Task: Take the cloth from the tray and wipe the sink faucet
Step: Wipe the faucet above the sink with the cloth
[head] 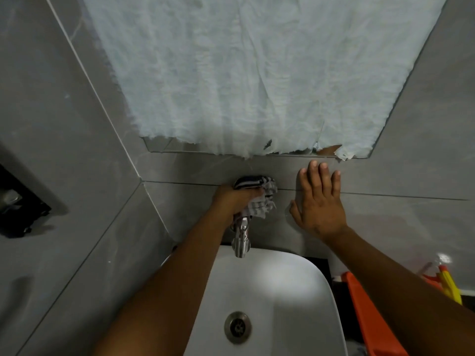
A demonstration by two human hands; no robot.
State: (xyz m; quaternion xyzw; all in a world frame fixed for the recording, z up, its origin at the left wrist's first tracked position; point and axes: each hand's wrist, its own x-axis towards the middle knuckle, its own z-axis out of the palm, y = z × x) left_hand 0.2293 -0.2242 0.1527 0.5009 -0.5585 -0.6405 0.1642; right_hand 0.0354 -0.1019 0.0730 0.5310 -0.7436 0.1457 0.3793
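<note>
A chrome faucet (241,241) sticks out of the grey tiled wall above a white sink (282,291). My left hand (235,201) grips a striped grey and dark cloth (259,195) and presses it over the top of the faucet, against the wall. The cloth and my hand hide the faucet's upper part; only its spout shows below them. My right hand (318,201) lies flat on the wall to the right of the faucet, fingers spread, holding nothing.
An orange tray (370,317) stands right of the sink, with a spray bottle (446,276) with a yellow and orange trigger behind it. A mirror covered with white paper (244,73) hangs above. A black fixture (18,204) is on the left wall.
</note>
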